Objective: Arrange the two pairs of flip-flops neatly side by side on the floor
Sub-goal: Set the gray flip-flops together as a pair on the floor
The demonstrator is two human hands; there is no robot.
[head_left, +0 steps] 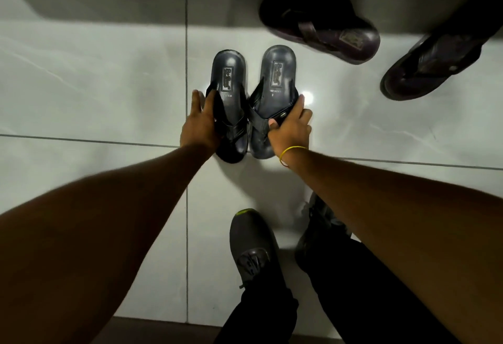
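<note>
1. Head view: left hand (200, 123) clamped on the strap of the left black flip-flop (230, 104); right hand (291, 126) clamped on the strap of the right black flip-flop (272, 98). Pair sits mid-floor, soles nearly touching.
2. Brown pair far right, askew: one brown flip-flop (321, 25), the other (427, 68), apart.
3. To finish well: square the heels and keep the soles parallel, probably using the grout line (186, 44) as reference.
4. White glossy tile floor (95, 71), dim room, likely slippery.

Brown flip-flop (430, 67) toe shadowed, blurry.
</note>
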